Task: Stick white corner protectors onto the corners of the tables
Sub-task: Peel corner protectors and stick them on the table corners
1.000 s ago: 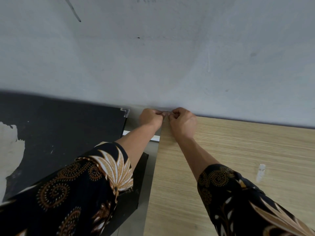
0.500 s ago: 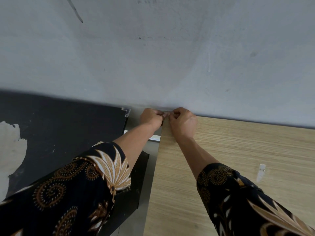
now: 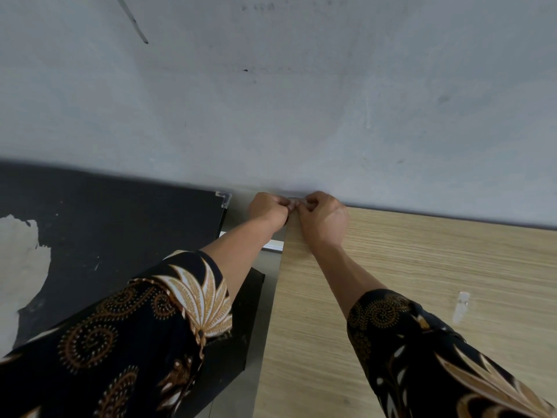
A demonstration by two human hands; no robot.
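Observation:
My left hand (image 3: 266, 208) and my right hand (image 3: 322, 218) meet, fingers curled, at the far left corner of the light wood table (image 3: 422, 282), up against the wall. Between their fingertips they pinch a small clear-white corner protector (image 3: 294, 202), mostly hidden by the fingers. A corner protector (image 3: 223, 197) sits on the far right corner of the black table (image 3: 105, 236). Another small white protector (image 3: 461, 307) lies loose on the wood table to the right.
A grey wall (image 3: 301, 101) runs straight behind both tables. A narrow gap with grey floor (image 3: 265, 297) and a white strip (image 3: 272, 245) separates the two tables. The black table has a pale worn patch (image 3: 18, 267) at its left.
Both hands have stayed at the wood table's corner; only the fingers have shifted slightly.

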